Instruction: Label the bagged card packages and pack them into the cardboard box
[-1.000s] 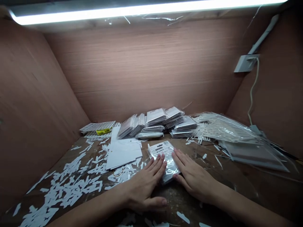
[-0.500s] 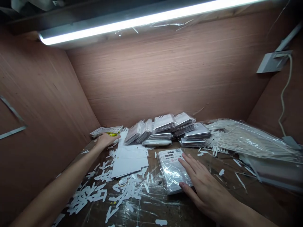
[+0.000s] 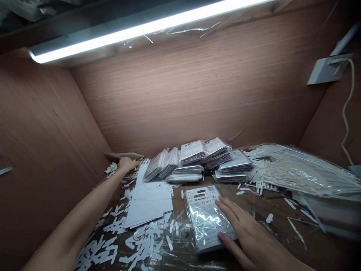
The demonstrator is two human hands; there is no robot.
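Note:
My right hand [image 3: 245,229] lies with fingers stretched out against the right side of a stack of clear-wrapped flat packs [image 3: 207,222]. Its thumb touches the lower right corner. The top pack shows a printed white header with a hanging hole and a barcode. Far left, my left hand [image 3: 127,163] is closed at a small yellow thing [image 3: 135,162], among printed sheets [image 3: 131,175]. What its fingers grip is too small and partly hidden to make out. White cards [image 3: 150,205] lie spread between the two hands.
Several wrapped packs [image 3: 194,152] are piled toward the back wall. A large clear bag of white sticks [image 3: 304,169] lies at right. Small white cut-outs [image 3: 141,241] litter the tabletop at front left. A socket box [image 3: 328,69] with a hanging cable is on the right wall.
The view has shifted slightly. A brownish sheet edge now stands raised behind my left hand, which stays among the printed sheets. My right hand remains on the stack of packs.

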